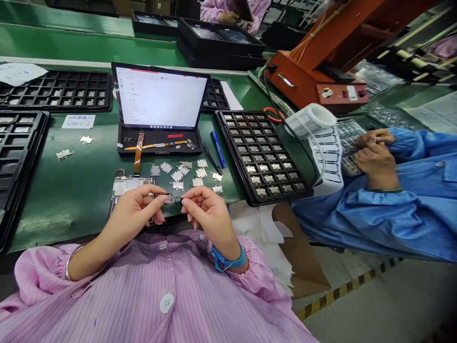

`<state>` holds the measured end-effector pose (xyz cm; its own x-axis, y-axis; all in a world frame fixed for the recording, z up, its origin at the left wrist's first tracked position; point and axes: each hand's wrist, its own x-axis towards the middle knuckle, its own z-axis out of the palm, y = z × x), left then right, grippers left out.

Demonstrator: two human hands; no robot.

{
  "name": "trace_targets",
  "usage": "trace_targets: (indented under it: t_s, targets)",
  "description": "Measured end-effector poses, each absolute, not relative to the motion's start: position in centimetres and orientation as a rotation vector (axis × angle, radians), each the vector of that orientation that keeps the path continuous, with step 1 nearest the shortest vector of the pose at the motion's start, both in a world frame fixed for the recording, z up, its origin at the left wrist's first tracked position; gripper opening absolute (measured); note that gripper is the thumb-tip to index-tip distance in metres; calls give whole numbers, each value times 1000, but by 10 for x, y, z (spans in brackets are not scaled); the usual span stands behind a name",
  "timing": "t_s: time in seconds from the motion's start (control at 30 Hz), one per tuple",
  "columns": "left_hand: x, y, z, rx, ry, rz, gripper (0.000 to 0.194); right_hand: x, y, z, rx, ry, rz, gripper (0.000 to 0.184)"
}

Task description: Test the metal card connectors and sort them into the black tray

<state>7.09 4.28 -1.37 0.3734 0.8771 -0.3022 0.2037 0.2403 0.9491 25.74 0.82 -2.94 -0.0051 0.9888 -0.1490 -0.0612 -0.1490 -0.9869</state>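
Between thumb and fingers, my left hand (139, 206) pinches a small metal-shielded circuit module (164, 197) above the table's front edge. Close beside it, my right hand (207, 209) pinches a small dark piece (177, 200), too small to name. Below my left hand lies a bare circuit board (123, 186), partly covered by that hand. An orange flat ribbon cable (138, 152) runs from the board up to a lit screen (160, 97) propped in a black tray (160, 148). Several loose silver modules (177, 175) are scattered just beyond my hands.
A black compartment tray (246, 195) with rows of modules stands right of a blue pen (218, 148) and tweezers (212, 159). More trays (43, 124) sit at left. A co-worker in blue (378, 162) works at right, near a label roll (314, 119) and an orange machine (317, 90).
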Motion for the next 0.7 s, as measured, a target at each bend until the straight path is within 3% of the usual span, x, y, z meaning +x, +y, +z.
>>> trace_targets:
  t_s: [0.43, 0.7]
  targets:
    - [71, 43, -12, 1184, 1152, 593, 33, 254, 3, -29, -1269, -1259, 1145, 9]
    - [70, 43, -14, 1063, 1057, 633, 33, 255, 5, -32, -1243, -1150, 1250, 15]
